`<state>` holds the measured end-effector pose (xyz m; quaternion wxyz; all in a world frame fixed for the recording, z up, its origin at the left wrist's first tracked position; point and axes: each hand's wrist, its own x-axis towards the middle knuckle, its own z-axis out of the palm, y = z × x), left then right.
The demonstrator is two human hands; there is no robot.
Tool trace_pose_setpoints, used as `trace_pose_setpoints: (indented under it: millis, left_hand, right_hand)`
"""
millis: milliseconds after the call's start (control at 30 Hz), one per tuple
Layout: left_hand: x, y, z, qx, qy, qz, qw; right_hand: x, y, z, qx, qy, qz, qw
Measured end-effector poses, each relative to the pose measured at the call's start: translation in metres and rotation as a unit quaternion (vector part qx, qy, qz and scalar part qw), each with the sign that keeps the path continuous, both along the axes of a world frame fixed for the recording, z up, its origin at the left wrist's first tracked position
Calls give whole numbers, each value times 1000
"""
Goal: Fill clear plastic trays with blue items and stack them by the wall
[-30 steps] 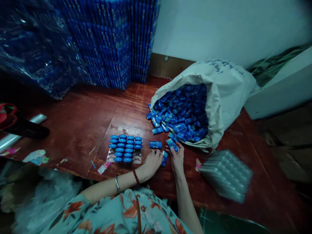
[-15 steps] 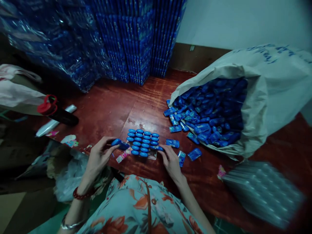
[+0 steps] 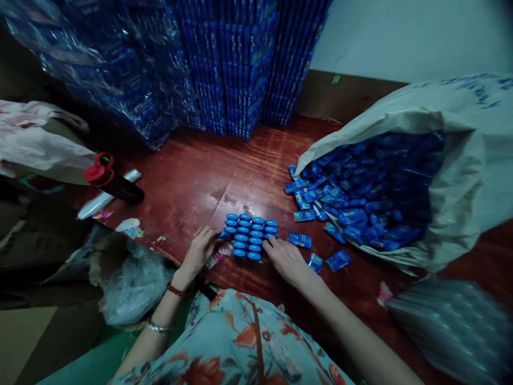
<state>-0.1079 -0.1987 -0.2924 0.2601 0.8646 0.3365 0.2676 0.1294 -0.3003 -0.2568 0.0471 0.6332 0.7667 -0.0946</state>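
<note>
Several small blue plastic containers (image 3: 248, 233) with rounded glossy tops stand packed in rows on the red-brown table. At the left side of the rows, my left hand (image 3: 200, 248) is closed on another blue container (image 3: 222, 234), mostly hidden by the fingers and held against the group. My right hand (image 3: 287, 259) is at the right side with its fingers bent and pressed together on a container at the lower right of the group; the fingers cover most of it. Just right of that hand lie loose blue containers (image 3: 300, 239) on their sides. A pink printed scrap (image 3: 218, 256) lies beside the left hand.
A large white sack (image 3: 452, 176) spills blue containers at the right. Clear moulded trays (image 3: 449, 326) sit at the lower right. Tall stacks of blue packs (image 3: 232, 69) line the back. A dark bottle with a red lid (image 3: 116, 182) lies at the left near a plastic roll (image 3: 90, 206).
My left hand has brought its blue container rightward against the rows. My right hand has closed in on the group's right side. The whole view has shifted, with things appearing further right.
</note>
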Motion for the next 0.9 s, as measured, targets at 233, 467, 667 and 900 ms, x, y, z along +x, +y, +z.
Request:
trace_pose_setpoints:
  millis: [233,467,667,900]
  left_hand:
    - [4,4,8,97,125,-97,983]
    - [8,18,22,117,248,-199,941]
    - [4,20,22,164,245,-163,941]
    - [59,-38,56,172,71,-163,969]
  right_hand:
    - [5,-19,-35,187,112,-68,973]
    - [15,-48,-60,321,177,-251,896]
    - [67,-46,-53,174,44,-260,949]
    - [114,-28,-62,136,71,-278,948]
